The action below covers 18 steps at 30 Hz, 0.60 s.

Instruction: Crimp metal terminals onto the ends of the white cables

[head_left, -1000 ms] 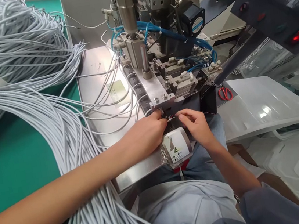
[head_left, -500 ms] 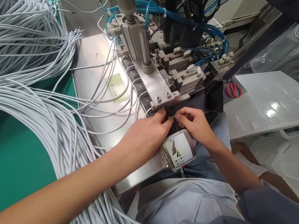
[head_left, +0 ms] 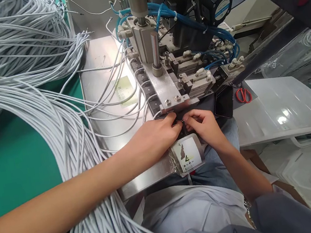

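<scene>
Part-way along, by the look of it: several white cables already run across the metal worktop into the row of black slotted blocks, while the big cable bundle lies loose on the green mat, so plenty looks left. Current piece, a tiny wire end, is between the hands at the front of the machine. Right hand: thumb and forefinger pinched on that end. Left hand: fingers curled right beside it, but what they grip is hidden, can't tell. In the way: metal bracket overhanging just above the left fingers, labelled cover just below both hands, left forearm across the bundle. Off right: phone, red scissors, white sheet.
</scene>
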Tool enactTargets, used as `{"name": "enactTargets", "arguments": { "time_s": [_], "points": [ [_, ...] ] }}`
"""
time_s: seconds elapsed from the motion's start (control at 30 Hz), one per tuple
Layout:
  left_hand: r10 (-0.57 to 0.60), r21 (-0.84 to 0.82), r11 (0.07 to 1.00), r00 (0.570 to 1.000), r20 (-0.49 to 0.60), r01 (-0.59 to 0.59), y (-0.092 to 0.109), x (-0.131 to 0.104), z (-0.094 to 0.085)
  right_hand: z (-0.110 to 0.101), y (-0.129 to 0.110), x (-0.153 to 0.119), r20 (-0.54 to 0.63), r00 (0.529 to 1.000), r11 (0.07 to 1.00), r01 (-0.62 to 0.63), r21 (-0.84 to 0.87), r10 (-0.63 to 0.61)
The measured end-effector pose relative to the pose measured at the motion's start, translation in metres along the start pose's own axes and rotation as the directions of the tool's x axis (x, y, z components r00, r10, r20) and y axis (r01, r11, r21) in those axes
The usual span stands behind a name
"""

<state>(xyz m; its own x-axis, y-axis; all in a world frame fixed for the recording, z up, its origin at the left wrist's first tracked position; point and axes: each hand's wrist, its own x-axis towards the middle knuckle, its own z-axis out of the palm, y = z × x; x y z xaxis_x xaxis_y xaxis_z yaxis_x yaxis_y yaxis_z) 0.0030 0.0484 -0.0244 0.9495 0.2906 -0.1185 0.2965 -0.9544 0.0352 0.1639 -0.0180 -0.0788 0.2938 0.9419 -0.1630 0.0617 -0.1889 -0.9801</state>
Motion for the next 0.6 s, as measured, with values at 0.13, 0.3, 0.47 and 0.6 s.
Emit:
{"name": "enactTargets", "arguments": {
  "time_s": [0.13, 0.3, 0.47, 0.6],
  "points": [
    [-0.007, 0.029, 1.000, 1.000, -0.024, 0.008, 0.000, 0.000, 0.001, 0.000, 0.001, 0.004, 0.069, 0.996, 0.998, -0.053, 0.039, 0.050],
    [-0.033, 0.097, 0.995, 0.999, -0.003, 0.033, 0.005, -0.002, -0.007, 0.002, 0.008, 0.006, 0.174, 0.984, 0.996, -0.045, 0.077, 0.031],
    [-0.136, 0.139, 0.982, 0.989, 0.053, 0.127, 0.010, -0.010, -0.020, 0.000, 0.012, 0.009, 0.109, 0.989, 0.994, 0.101, -0.028, -0.097],
    [-0.146, 0.063, 0.988, 0.988, 0.048, 0.143, 0.011, -0.015, -0.026, 0.002, 0.000, -0.019, -0.223, 0.939, 0.952, 0.213, -0.219, -0.261]
  ]
}}
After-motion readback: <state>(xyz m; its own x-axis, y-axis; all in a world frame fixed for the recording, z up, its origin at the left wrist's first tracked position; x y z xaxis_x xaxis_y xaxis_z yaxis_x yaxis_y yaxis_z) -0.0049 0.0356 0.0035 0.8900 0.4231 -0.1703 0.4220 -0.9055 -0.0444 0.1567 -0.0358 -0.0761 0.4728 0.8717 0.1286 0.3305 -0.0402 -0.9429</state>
